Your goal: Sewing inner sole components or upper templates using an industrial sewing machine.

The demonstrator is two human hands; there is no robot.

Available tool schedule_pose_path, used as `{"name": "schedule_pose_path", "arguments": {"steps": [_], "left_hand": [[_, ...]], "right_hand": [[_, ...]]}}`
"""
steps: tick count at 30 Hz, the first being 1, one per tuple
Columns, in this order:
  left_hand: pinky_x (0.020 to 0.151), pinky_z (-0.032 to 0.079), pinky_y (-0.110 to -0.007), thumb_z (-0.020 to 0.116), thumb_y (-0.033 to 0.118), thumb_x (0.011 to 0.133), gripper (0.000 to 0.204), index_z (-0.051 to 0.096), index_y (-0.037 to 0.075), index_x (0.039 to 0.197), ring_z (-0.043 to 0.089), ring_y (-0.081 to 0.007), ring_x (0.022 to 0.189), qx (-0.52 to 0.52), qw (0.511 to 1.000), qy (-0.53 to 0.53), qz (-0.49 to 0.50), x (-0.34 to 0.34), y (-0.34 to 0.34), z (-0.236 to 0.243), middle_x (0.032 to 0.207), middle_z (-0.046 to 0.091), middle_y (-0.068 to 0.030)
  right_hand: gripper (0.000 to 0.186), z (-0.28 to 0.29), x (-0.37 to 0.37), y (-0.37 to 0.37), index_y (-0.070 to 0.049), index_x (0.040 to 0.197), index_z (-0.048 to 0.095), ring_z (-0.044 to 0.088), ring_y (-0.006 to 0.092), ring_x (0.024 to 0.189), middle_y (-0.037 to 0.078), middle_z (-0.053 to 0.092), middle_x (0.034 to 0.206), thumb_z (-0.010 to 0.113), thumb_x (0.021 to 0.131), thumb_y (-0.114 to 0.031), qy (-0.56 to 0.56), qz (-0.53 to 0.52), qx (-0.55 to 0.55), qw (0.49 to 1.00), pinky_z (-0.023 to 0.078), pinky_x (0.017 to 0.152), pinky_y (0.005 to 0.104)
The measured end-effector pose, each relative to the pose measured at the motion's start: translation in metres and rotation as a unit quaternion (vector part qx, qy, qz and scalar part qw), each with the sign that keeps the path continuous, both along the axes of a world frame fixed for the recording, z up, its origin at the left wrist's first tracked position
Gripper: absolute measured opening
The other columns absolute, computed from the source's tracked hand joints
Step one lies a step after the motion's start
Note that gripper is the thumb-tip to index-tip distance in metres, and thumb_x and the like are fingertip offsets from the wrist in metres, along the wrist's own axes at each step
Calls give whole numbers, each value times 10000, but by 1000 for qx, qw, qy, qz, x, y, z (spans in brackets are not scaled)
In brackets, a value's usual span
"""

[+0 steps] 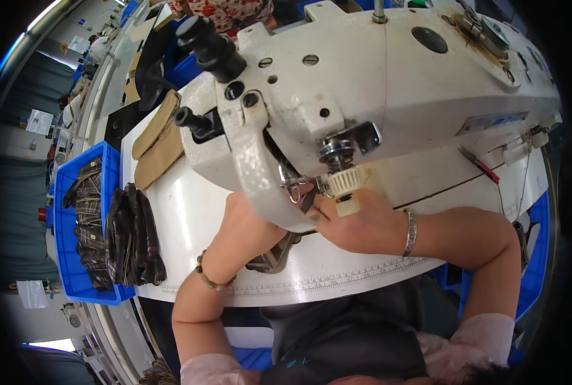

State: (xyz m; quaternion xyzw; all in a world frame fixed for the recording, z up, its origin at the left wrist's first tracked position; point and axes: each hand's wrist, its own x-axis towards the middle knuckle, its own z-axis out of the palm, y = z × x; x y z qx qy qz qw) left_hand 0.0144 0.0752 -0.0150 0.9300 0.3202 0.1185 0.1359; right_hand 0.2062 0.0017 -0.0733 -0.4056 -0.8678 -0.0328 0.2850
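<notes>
A white industrial sewing machine (pixel 299 115) fills the upper middle, its head over the work. Beneath its needle area is a brown plaid fabric piece (pixel 270 262), with a dark strip running up toward the presser foot. My left hand (pixel 251 221) lies to the left of the foot, curled over the fabric; the machine's curved front part hides most of its fingers. From the right, my right hand (pixel 356 224) pinches the fabric's edge just below a cream knob (pixel 345 185). The needle point itself is hidden.
A blue bin (pixel 65 256) of folded plaid pieces stands at the left, with more dark plaid pieces (pixel 132 237) hanging over its side. Tan insole-shaped pieces (pixel 161 154) lie behind. Red-handled snips (pixel 481 165) rest at the right. A ruler scale (pixel 337 279) lines the table's front edge.
</notes>
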Motion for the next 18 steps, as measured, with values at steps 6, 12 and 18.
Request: {"name": "schedule_pose_path", "arguments": {"steps": [6, 12, 18], "left_hand": [[555, 475, -403, 712, 111, 804, 121, 726, 100, 923, 615, -322, 623, 10, 1000, -13, 9, 4, -2, 0, 702, 633, -100], [553, 466, -414, 711, 114, 806, 56, 682, 69, 824, 607, -331, 614, 21, 1000, -17, 14, 8, -3, 2, 685, 612, -119], [557, 465, -416, 709, 128, 818, 89, 671, 51, 795, 604, -338, 613, -7, 999, -5, 34, 6, -2, 0, 680, 613, -131]], "right_hand": [[118, 1, 2, 1, -78, 842, 586, 585, 175, 460, 14, 498, 530, 628, 741, -123, -12, 9, 8, 1000, 442, 415, 337], [190, -5, 1, 2, -68, 921, 630, 596, 185, 469, 27, 536, 544, 630, 740, -127, 11, -5, 9, 1000, 446, 422, 339], [211, -6, 4, 2, -75, 955, 648, 604, 199, 483, 38, 540, 535, 622, 752, -127, -6, -3, -19, 1000, 451, 431, 344]]}}
